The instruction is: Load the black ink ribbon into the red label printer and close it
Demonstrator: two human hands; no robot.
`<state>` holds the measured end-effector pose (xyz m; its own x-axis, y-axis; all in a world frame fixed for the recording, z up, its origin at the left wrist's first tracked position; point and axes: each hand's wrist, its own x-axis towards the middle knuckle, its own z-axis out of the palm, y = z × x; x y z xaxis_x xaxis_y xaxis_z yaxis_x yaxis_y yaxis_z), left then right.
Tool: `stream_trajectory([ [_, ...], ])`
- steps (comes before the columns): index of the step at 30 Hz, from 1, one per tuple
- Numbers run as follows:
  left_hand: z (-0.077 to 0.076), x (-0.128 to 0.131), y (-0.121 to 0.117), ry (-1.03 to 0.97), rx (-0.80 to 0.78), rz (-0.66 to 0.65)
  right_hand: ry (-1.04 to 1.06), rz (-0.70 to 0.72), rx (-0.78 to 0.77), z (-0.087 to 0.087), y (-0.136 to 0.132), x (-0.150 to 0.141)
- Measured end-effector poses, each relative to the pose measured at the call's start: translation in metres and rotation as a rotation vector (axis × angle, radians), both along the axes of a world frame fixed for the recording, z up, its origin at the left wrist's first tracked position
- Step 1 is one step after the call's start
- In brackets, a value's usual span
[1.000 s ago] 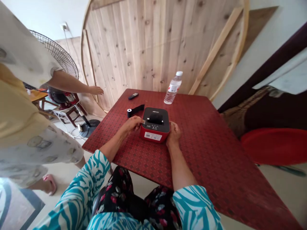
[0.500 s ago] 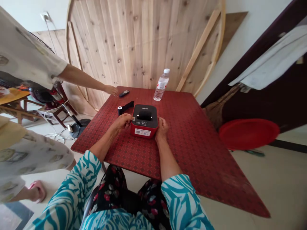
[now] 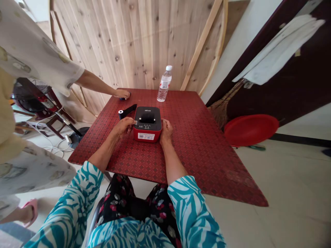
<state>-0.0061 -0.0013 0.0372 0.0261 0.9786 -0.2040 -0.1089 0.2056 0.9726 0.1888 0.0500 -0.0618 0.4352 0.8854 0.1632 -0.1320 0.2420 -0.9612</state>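
Where a large round panel of knotted pine boards [image 3: 124, 44] is propped against the wall, a red diamond-patterned tabletop [image 3: 207, 165] is recorded in front of it. A co-worker's arm is extended over the far left corner, with the hand [image 3: 122, 93] laid on a small dark object [image 3: 121, 99], mostly hidden beneath the palm. A red round plastic basin [image 3: 249, 130] and a straw broom [image 3: 221, 112] are placed beyond the right edge, off the tabletop. Near the middle, a red-and-black label printer [image 3: 147, 124] is set down, with a barcode sticker on its front. A clear water bottle [image 3: 164, 84] is stood upright near the far edge, well apart from the printer. The seated person's hands are placed at either side of the printer. The left hand [image 3: 124, 126] is closed, with its fingers on a small white tab [image 3: 135, 122] at the printer's left side. The right hand [image 3: 165, 132] is cupped against the printer's right side, its grip not determinable. A roll of black ribbon [image 3: 124, 111] is laid just beyond the left hand, beside the printer.
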Motion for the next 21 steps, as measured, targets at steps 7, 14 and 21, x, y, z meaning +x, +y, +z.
stream_trajectory([
  [7,0.0,0.0014,0.0005,-0.009,-0.012,-0.021,0.019,0.007,-0.004,0.0009,0.0002,-0.0003],
  [14,0.0035,0.003,0.0052,-0.089,-0.149,0.003,-0.028,-0.018,-0.007,0.0031,-0.0027,-0.0003],
  [21,0.0023,0.0047,0.0046,-0.168,-0.18,0.027,-0.005,-0.011,0.006,-0.002,0.0006,0.0006],
])
